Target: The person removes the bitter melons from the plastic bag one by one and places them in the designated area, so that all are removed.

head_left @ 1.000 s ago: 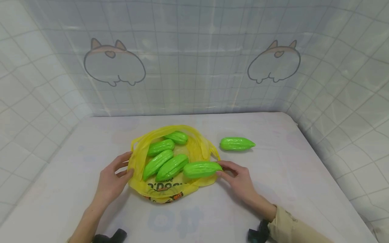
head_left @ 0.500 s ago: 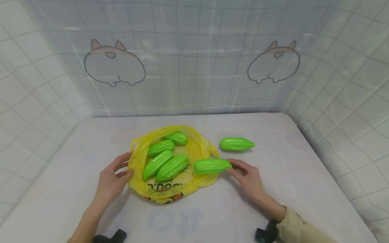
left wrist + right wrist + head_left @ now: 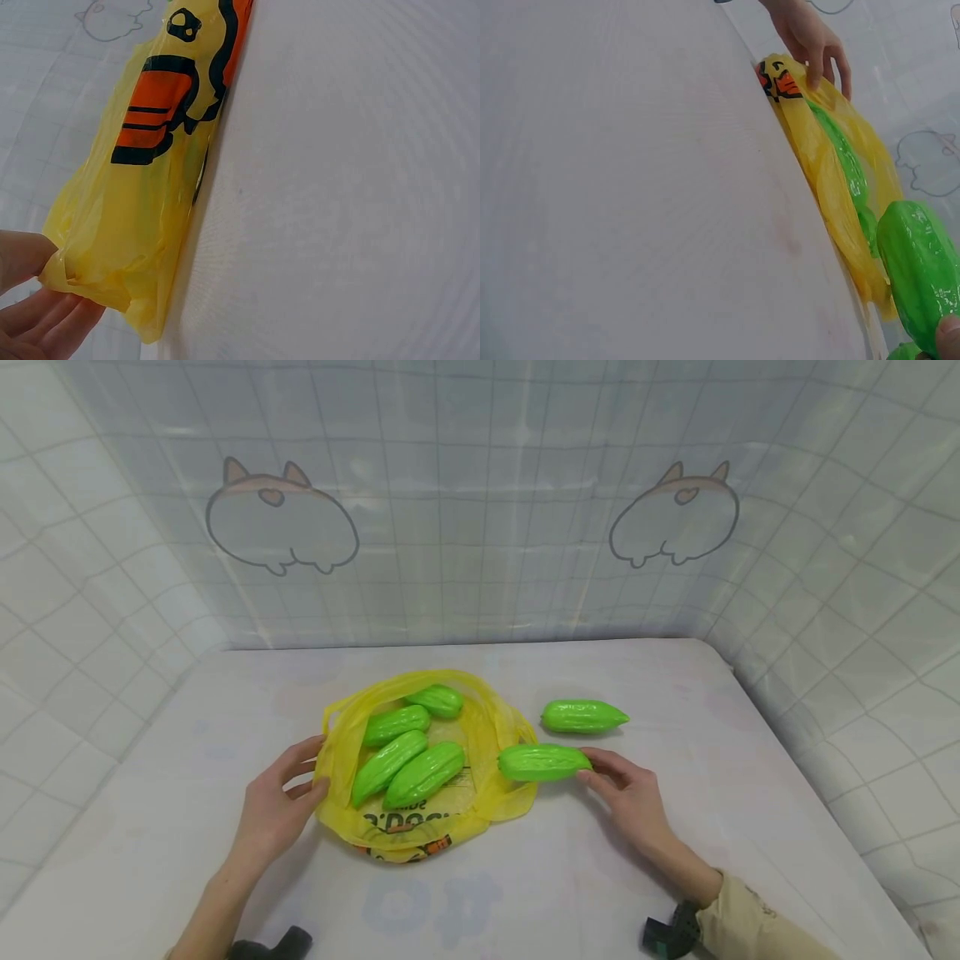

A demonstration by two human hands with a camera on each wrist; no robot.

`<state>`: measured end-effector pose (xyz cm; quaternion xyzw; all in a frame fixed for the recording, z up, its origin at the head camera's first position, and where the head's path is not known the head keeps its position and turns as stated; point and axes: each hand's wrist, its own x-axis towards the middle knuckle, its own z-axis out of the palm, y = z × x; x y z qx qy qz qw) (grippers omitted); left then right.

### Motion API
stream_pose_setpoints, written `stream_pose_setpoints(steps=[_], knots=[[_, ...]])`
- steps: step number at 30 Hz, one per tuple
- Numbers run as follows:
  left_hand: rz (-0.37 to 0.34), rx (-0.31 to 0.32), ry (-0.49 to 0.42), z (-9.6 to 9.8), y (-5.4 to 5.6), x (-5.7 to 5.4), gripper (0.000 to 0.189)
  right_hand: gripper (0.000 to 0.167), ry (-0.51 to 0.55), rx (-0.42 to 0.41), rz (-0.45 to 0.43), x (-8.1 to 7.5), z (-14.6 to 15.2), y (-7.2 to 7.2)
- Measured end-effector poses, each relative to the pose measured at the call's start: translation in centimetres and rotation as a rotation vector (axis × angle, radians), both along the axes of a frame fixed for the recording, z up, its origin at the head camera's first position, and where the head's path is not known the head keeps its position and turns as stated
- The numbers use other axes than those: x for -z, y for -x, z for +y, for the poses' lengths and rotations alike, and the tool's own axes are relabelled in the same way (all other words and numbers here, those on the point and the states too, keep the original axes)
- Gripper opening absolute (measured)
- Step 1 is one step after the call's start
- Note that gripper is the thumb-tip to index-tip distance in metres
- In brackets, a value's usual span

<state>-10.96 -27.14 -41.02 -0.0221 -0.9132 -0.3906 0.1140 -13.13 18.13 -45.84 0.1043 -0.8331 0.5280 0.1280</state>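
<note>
A yellow plastic bag [image 3: 341,760] lies on the table with its mouth spread open, and several green bitter melons [image 3: 425,775] rest inside. My left hand [image 3: 279,797] holds the bag's left rim; in the left wrist view its thumb and fingers [image 3: 71,326] are at the bag's edge. With thumb and fingertips my right hand [image 3: 626,793] pinches the pointed end of one bitter melon [image 3: 542,762], whose blunt end overlaps the bag's right rim. In the right wrist view this melon [image 3: 917,262] is large and near, the thumb on its end.
Another bitter melon [image 3: 585,716] lies on the white-covered table [image 3: 480,910] right of the bag, behind the held one. Tiled-pattern sheeting [image 3: 480,543] walls the back and both sides.
My right hand has drawn the bitter melon rightward and slightly back, from over the bag's opening to its right rim. The left hand and bag have stayed in place.
</note>
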Motion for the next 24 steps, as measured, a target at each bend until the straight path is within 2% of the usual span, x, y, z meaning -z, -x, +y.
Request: stream_pose_setpoints(steps=[9,16,24], knots=[[0.009,0.01,-0.004,-0.1,0.0,0.1,0.056,0.032,0.007,0.028,-0.018,-0.3,0.8,0.0],[0.009,0.01,-0.01,-0.1,-0.1,0.1,0.055,0.032,0.003,0.047,0.019,-0.3,1.7,0.2],[0.007,0.007,-0.008,0.0,0.0,0.0,0.056,0.034,-0.027,0.111,0.023,-0.4,2.7,0.4]])
